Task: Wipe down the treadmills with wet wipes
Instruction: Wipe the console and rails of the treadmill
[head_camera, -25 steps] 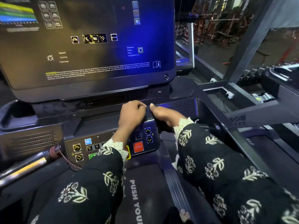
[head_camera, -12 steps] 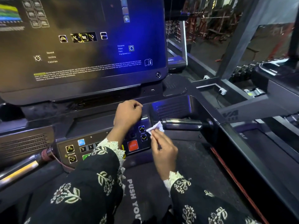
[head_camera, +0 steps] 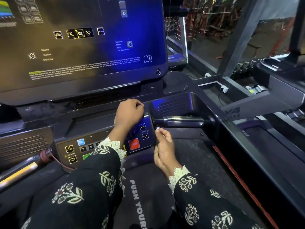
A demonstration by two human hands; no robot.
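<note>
Treadmill console (head_camera: 189,103), both hands at the control panel's right end

The screen (head_camera: 82,47) stands at the console's rear, with the control panel (head_camera: 105,144) below and in front of it. The left hand (head_camera: 129,113) rests on the panel's upper right corner. The right hand (head_camera: 163,149) is just off its right edge, under the handlebar (head_camera: 183,122), with the wet wipe (head_camera: 158,128) at its fingertips. The belt (head_camera: 189,162) lies beneath.

A dim, blue-lit gym: a treadmill (head_camera: 206,103) with a large console screen (head_camera: 82,47) listing Speed, Incline and Calories, a red STOP button (head_camera: 134,143) and a belt (head_camera: 189,154) printed PUSH YOUR, a second treadmill (head_camera: 280,90) to the right, and red weight frames (head_camera: 211,19) and a row of dumbbells (head_camera: 245,66) behind.
</note>
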